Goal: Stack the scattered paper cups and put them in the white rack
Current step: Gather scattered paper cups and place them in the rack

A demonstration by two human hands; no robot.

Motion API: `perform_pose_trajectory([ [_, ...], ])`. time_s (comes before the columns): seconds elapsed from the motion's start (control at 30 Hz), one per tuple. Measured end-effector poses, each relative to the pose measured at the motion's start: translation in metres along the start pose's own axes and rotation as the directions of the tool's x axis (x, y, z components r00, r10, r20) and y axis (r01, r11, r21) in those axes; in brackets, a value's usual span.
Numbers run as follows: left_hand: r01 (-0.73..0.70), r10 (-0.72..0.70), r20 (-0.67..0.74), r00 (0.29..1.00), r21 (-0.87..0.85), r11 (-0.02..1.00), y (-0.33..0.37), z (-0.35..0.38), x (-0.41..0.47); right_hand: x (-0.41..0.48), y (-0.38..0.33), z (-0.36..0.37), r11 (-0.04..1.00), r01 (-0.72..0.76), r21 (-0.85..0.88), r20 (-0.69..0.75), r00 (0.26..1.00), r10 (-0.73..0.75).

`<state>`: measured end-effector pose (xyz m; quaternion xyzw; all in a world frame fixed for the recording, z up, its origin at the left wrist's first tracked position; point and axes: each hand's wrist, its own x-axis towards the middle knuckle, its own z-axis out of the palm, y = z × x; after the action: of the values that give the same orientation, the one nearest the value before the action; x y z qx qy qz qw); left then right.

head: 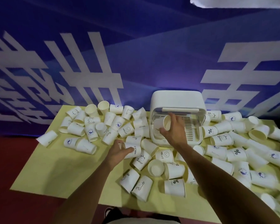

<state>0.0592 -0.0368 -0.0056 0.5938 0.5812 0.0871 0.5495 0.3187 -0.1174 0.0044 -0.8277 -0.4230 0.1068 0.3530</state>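
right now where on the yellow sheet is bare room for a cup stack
Bare: the yellow sheet's near-left part, bordered by its left edge and the left hand. Crowded: white paper cups pile left and right of the white plastic rack.

Paper cups [174,187] look matt, the rack [176,98] smooth white plastic, the tabletop [63,167] matt yellow.

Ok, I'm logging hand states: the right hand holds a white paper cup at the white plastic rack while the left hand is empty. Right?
Not quite: the head view shows the left hand gripping a white paper cup printed HELLO on the yellow mat. The rest stands.
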Motion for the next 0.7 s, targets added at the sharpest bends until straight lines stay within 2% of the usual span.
perform_pose_trajectory([
  [0.2, -0.045, 0.046, -0.01, 0.999, 0.069, 0.997, 0.007, 0.0, 0.007, 0.004, 0.001, 0.004, 0.999, 0.009, -0.044, -0.021, 1.0, -0.01],
  [0.33, -0.069, 0.066, 0.034, 0.997, 0.077, 0.995, 0.014, -0.004, 0.014, 0.004, -0.002, 0.008, 0.994, -0.002, -0.108, -0.006, 1.0, 0.002],
  [0.5, -0.088, 0.087, 0.068, 0.994, 0.017, 0.996, 0.026, -0.009, 0.03, -0.012, -0.016, 0.012, 0.972, 0.155, -0.178, -0.061, 0.984, -0.168],
  [0.63, -0.08, 0.091, 0.13, 0.987, -0.094, 0.992, 0.041, -0.003, 0.04, -0.029, -0.035, 0.022, 0.978, 0.198, -0.061, 0.216, 0.96, -0.181],
  [0.7, -0.084, 0.111, 0.167, 0.98, -0.158, 0.984, 0.049, 0.0, 0.041, -0.037, -0.04, 0.03, 0.971, 0.235, -0.029, 0.28, 0.935, -0.218],
])
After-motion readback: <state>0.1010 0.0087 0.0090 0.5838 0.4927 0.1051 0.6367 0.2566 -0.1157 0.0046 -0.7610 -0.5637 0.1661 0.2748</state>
